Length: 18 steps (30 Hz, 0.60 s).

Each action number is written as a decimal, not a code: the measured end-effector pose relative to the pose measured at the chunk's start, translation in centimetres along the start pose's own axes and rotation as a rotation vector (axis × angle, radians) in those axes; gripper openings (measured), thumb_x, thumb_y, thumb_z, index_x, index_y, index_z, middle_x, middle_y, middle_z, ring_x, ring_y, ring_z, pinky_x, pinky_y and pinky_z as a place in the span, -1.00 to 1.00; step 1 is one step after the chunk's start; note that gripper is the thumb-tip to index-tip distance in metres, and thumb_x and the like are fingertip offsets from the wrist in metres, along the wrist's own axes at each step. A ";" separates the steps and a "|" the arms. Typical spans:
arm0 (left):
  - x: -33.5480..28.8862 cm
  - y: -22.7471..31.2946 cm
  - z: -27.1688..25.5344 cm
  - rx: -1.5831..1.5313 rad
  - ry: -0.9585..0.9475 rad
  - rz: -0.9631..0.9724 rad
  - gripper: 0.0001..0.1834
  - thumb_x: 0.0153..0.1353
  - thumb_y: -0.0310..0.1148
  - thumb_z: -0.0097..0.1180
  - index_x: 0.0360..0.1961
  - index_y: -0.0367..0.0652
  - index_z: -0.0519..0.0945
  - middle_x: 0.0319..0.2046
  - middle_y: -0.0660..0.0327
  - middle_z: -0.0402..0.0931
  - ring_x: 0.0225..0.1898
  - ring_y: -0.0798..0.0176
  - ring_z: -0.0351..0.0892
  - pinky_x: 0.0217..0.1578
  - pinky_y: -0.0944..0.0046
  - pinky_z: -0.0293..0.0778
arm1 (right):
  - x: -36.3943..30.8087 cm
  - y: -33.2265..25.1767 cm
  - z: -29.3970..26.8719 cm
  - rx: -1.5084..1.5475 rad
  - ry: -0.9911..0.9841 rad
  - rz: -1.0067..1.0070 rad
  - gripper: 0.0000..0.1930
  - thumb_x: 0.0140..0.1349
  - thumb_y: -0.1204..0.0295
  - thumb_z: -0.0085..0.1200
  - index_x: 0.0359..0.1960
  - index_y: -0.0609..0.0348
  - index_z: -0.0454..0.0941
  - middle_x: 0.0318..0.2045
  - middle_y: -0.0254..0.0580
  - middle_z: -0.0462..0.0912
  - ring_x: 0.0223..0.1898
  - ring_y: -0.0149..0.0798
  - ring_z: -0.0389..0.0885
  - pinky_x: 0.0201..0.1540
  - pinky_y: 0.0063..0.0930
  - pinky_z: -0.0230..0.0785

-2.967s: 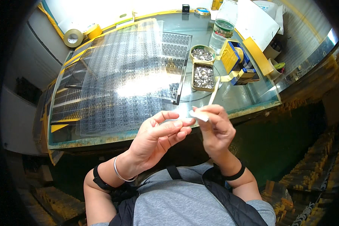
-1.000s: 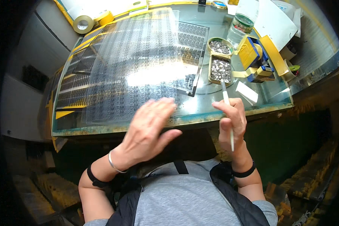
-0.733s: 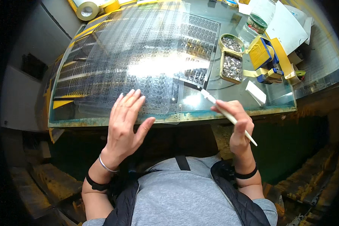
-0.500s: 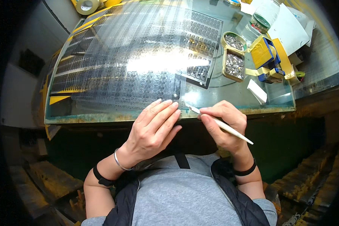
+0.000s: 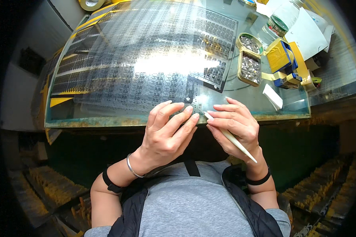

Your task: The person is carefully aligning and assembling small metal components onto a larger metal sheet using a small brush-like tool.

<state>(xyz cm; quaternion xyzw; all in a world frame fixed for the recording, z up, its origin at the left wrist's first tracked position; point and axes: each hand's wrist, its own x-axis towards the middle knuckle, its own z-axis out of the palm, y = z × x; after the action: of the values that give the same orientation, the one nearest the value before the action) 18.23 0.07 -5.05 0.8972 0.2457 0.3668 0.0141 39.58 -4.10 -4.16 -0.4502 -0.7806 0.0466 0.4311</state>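
A large clear film (image 5: 138, 85) printed with rows of dark patterns lies on the glass-topped table, with strong glare across it. My left hand (image 5: 168, 130) is at its near right corner, fingers apart and holding nothing. Whether its fingertips touch the film I cannot tell. Just to the right, my right hand (image 5: 236, 125) grips a slim white pen-shaped tool (image 5: 239, 145) between thumb and fingers. The tool slants, its thin tip near the film's corner by the table edge and its tapered tail toward me. What the tip touches is too small to make out.
Beyond my right hand stand an open tin (image 5: 249, 69) of small shiny pieces, a yellow-and-blue tape dispenser (image 5: 279, 55), a folded white paper (image 5: 272, 97) and a clear jar (image 5: 277, 25). A dark patterned sheet (image 5: 215, 47) lies behind. The table's near edge (image 5: 118, 122) runs before me.
My left fingers have lifted and spread a little. My right fingers have straightened somewhat, and the white tool's tail has swung down toward me. The whole view has shifted slightly.
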 end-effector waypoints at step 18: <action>0.9 -0.6 0.3 -0.049 0.031 0.000 -0.66 -0.19 -0.42 0.32 -0.27 -0.21 0.68 -0.20 0.24 0.63 -0.15 0.20 0.52 -0.08 0.13 0.28 | -0.1 -0.2 1.2 0.027 0.050 0.010 -0.75 -0.12 0.64 0.34 -0.35 0.10 0.70 -0.36 -0.22 0.74 -0.25 -0.15 0.71 0.19 0.04 0.37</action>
<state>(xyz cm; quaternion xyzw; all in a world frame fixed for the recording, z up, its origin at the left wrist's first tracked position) 18.74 1.09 -4.80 0.8908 0.2366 0.3866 0.0321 38.63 -3.95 -4.92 -0.4492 -0.7666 0.0479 0.4563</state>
